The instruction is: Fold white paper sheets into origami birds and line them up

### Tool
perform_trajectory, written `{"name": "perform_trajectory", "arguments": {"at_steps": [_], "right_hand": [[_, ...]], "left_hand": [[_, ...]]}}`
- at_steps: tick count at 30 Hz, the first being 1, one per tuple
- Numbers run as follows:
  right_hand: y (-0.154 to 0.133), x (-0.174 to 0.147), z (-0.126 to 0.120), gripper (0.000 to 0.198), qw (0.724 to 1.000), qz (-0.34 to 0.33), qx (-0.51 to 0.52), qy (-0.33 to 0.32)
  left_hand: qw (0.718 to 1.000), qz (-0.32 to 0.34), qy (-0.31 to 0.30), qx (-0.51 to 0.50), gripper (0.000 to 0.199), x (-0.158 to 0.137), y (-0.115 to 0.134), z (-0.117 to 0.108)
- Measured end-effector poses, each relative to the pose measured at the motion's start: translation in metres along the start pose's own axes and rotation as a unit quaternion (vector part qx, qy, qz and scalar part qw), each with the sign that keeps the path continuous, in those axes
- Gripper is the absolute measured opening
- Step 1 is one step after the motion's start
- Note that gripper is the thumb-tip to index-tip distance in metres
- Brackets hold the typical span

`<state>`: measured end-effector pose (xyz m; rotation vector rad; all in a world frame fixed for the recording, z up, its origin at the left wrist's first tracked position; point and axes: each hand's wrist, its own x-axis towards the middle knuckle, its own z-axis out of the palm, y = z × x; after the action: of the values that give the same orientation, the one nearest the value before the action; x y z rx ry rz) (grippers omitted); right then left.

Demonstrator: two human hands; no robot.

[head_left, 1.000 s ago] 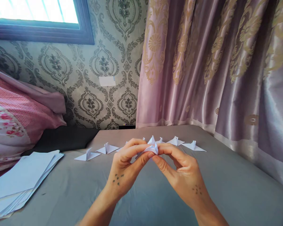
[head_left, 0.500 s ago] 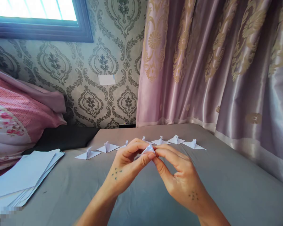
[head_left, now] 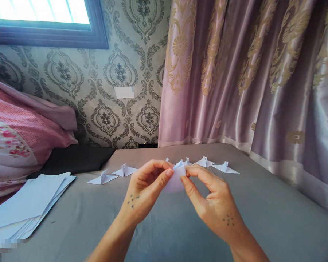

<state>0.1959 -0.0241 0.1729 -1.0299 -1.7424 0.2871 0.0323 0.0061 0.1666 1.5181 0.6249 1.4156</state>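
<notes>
Between my two hands is a small piece of folded white paper [head_left: 178, 174], held above the grey sheet. My left hand [head_left: 146, 191] pinches its left side between thumb and fingers. Thumb and forefinger of my right hand [head_left: 211, 198] grip its right edge. Part of the paper shows blurred below the fingers. Behind the hands stand several folded white paper figures in a row, among them one at the left [head_left: 102, 178], one beside it [head_left: 124, 170], one at the right [head_left: 225, 167] and one nearer the middle [head_left: 205, 162]. My hands partly hide the middle ones.
A stack of white paper sheets [head_left: 30, 202] lies at the left on the grey sheet [head_left: 164, 233]. Behind it are a black cloth [head_left: 73, 160] and pink floral bedding [head_left: 24, 134]. A pink curtain [head_left: 221, 72] hangs at the right, against a patterned wall [head_left: 120, 120].
My hands have moved slightly apart, and more of the folded paper shows between them, some of it hanging below the fingers. Both hands still hold it.
</notes>
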Motion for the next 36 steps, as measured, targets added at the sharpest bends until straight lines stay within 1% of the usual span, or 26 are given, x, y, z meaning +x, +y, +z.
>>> {"name": "perform_trajectory", "arguments": {"at_steps": [3, 6, 9, 12, 14, 18, 21, 24, 26, 27, 29, 31, 33, 36], "right_hand": [[0.001, 0.0, -0.001, 0.012, 1.0, -0.01, 0.003, -0.012], [0.001, -0.001, -0.003, 0.011, 0.999, -0.015, 0.011, -0.029], [0.001, -0.001, -0.004, 0.01, 0.999, -0.017, 0.018, -0.043], [-0.001, -0.001, -0.003, 0.008, 0.999, -0.012, 0.028, -0.038], [-0.001, -0.002, 0.0, 0.006, 0.999, 0.017, 0.04, -0.02], [0.001, -0.004, 0.005, 0.005, 0.992, 0.108, 0.07, 0.018], [0.002, -0.004, 0.006, 0.007, 0.986, 0.148, 0.075, 0.029], [0.003, -0.003, 0.006, 0.009, 0.982, 0.162, 0.09, 0.023], [0.004, -0.002, 0.006, 0.01, 0.974, 0.181, 0.137, 0.014], [0.006, -0.001, 0.006, 0.011, 0.964, 0.199, 0.177, 0.006], [0.01, 0.002, 0.005, 0.021, 0.934, 0.242, 0.262, -0.018], [0.015, 0.004, 0.003, 0.032, 0.909, 0.273, 0.313, -0.044], [0.018, 0.006, 0.002, 0.036, 0.902, 0.277, 0.324, -0.07], [0.015, 0.004, 0.005, 0.036, 0.904, 0.256, 0.326, -0.103]], "left_hand": [[0.999, -0.034, -0.006, -0.002, 0.004, 0.001, 0.0, -0.002], [0.998, -0.056, -0.027, -0.011, 0.007, 0.002, 0.002, -0.003], [0.997, -0.061, -0.041, -0.018, 0.01, 0.003, 0.005, -0.003], [0.998, -0.047, -0.045, -0.008, 0.012, 0.003, 0.006, -0.001], [0.999, -0.017, -0.028, 0.012, 0.011, 0.001, 0.006, 0.001], [0.996, 0.051, 0.036, 0.068, 0.008, -0.001, 0.001, 0.007], [0.993, 0.058, 0.05, 0.085, 0.006, -0.001, -0.002, 0.009], [0.997, 0.04, 0.036, 0.057, 0.005, 0.0, -0.003, 0.009], [0.999, 0.012, 0.033, 0.014, 0.007, 0.001, -0.003, 0.008], [0.999, -0.008, 0.039, -0.014, 0.008, 0.001, -0.004, 0.008], [0.994, -0.054, 0.065, -0.071, 0.013, 0.002, -0.006, 0.008], [0.984, -0.094, 0.096, -0.114, 0.017, 0.004, -0.009, 0.006], [0.977, -0.113, 0.123, -0.134, 0.019, 0.006, -0.013, 0.004], [0.973, -0.101, 0.157, -0.138, 0.019, 0.009, -0.017, 0.002]]}}
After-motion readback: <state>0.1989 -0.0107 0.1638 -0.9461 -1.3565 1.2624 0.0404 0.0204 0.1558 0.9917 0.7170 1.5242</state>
